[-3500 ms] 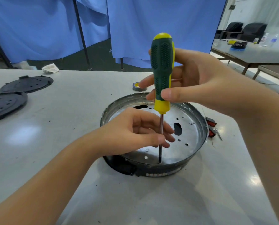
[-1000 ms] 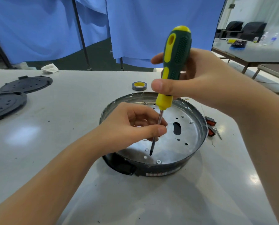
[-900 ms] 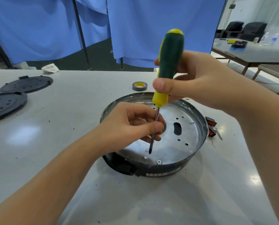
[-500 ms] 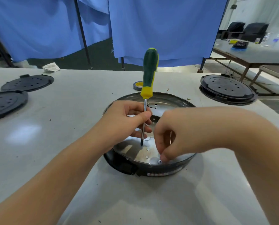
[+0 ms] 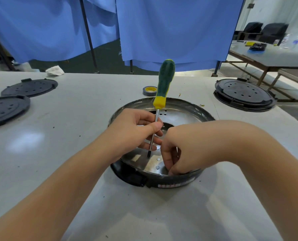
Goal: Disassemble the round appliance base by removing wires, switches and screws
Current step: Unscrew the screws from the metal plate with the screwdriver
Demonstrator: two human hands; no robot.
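Head view looks down on the round appliance base (image 5: 162, 178), a shallow metal pan with a dark outer wall, sitting on the pale grey table (image 5: 75, 119) right in front of the person; every place below is given relative to that base. Over its left half, the left hand (image 5: 134, 129) pinches the bare metal shaft of a screwdriver (image 5: 163, 84) between thumb and fingers, holding it nearly upright with its green and yellow handle above the base's far rim and its dark tip just off the shiny floor near the near edge. Over the base's near right part, the right hand (image 5: 181, 150) is curled downward, its fingertips (image 5: 169, 166) bunched together at the floor just inside the near wall; whether they grip anything cannot be told, because the fingers hide the spot. 2 small pale round dots show on the floor just left of those fingertips. Just beyond the base's far rim lies a roll of tape (image 5: 149, 90). Well to the left lie 2 black perforated discs (image 5: 29, 87), and to the far right, near the table corner, sits a stacked black lid (image 5: 243, 94). Behind the base, past the table's far edge, hang blue curtains (image 5: 170, 28).
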